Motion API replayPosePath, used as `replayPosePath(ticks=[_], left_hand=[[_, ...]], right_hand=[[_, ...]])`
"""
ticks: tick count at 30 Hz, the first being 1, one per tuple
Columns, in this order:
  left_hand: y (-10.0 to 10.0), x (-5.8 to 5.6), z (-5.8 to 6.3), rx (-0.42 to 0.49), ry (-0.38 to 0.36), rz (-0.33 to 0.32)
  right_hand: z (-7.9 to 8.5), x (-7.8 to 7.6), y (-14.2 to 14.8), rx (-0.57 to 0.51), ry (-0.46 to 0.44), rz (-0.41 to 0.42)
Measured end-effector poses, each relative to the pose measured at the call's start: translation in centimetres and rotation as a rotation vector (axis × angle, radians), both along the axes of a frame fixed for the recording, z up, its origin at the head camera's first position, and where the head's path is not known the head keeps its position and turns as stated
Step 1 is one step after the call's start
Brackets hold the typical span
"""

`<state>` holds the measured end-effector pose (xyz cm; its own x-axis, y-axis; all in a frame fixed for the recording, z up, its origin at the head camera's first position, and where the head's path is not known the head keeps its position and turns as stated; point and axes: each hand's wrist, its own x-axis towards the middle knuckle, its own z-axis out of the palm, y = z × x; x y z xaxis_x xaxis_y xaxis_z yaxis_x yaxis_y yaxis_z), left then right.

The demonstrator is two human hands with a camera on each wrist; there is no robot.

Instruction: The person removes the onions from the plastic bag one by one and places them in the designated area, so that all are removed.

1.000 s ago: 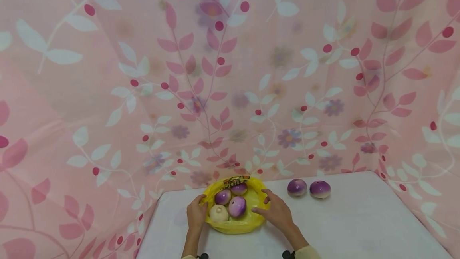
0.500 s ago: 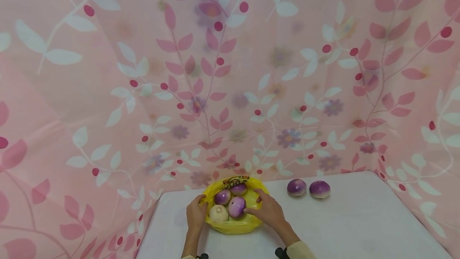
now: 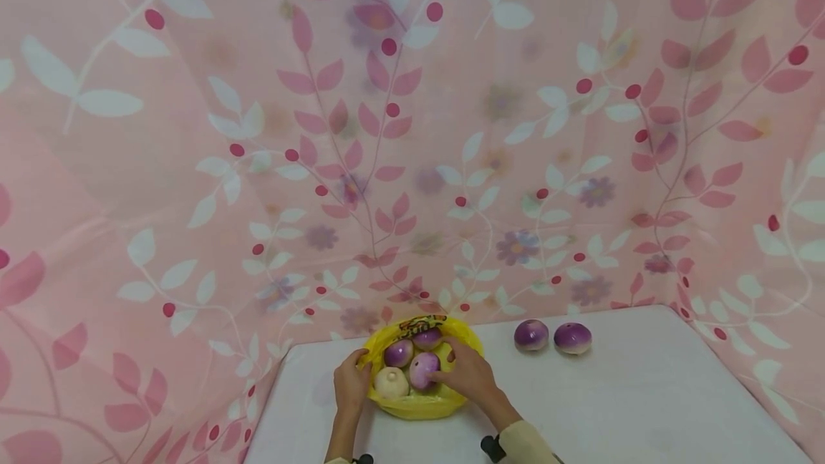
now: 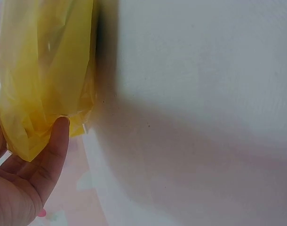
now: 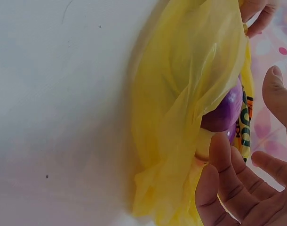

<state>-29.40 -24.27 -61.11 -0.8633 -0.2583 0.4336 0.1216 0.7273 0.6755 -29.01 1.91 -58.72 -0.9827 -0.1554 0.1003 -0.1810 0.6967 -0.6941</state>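
A yellow plastic bag [image 3: 422, 409] lies spread open on the table, holding several turnips. Purple shows on most of them, such as the front turnip [image 3: 423, 370]; a pale one [image 3: 392, 382] sits at the left with its knob up. At the bag's left rim my left hand [image 3: 351, 384] pinches the plastic between thumb and fingers, also visible in the left wrist view on the bag [image 4: 49, 61]. My right hand [image 3: 472, 378] reaches over the bag's right side, thumb and fingers spread apart, the thumb close to the front turnip; the right wrist view [image 5: 256, 202] shows loosely bent fingers.
Two more purple-and-white turnips, one at left [image 3: 531, 335] and one at right [image 3: 573, 339], rest on the white-covered table [image 3: 619, 399] to the right of the bag. A pink floral curtain [image 3: 412, 163] hangs behind the table.
My right hand has moved left from the bag's right rim to over the turnips inside. My left hand keeps its place on the left rim.
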Motion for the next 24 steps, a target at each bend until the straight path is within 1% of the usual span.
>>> replayPosePath(ticks=[4,10,17,24], left_hand=[[-0.1,0.0,-0.1,0.005,-0.016,0.006],[-0.1,0.1,0.0,0.005,-0.006,0.009],[0.0,0.2,0.3,0.008,-0.031,0.009],[0.0,0.1,0.3,0.008,-0.032,0.009]], right_hand=[[-0.1,-0.3,-0.6,0.008,0.011,0.034],[-0.2,-0.6,-1.2,0.007,-0.027,0.080],[0.2,-0.7,-1.8,0.020,-0.087,0.081],[0.0,-0.8,-2.4,0.057,-0.107,0.075]])
